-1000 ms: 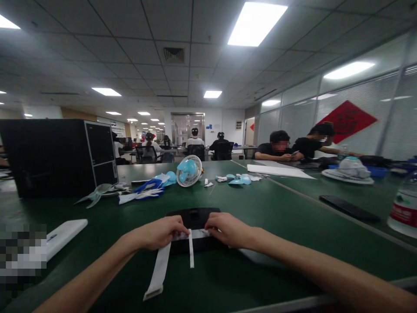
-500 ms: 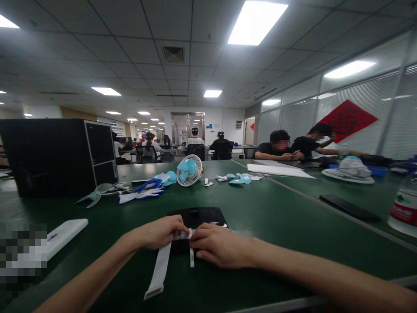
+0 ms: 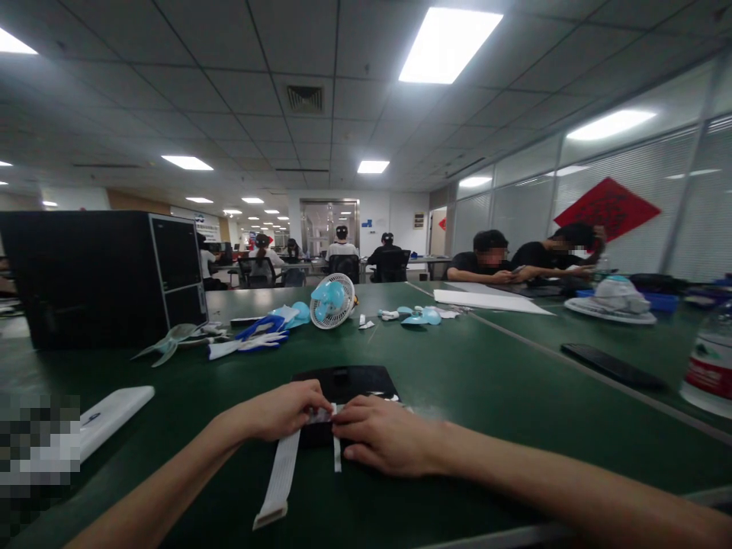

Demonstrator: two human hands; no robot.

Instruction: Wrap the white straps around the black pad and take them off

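Note:
A black flat object lies on the table in front of me, its near part covered by my hands. My left hand is closed in a pinch at its near side, on a wide white ribbed strap. The strap's loose end hangs toward me and ends in a pale tab. My right hand has its bent fingertips on a narrow white strip beside the left fingertips. The two hands almost touch. The exact grip of the fingertips is partly hidden.
A black computer case stands at left, with blue-and-white gloves near it. A small fan and blue blades lie beyond. A phone and water bottle are at right. Two people sit at far right.
My hands and the straps stay almost in place, with only a slight shift of the view. One person at the far right has lowered an arm.

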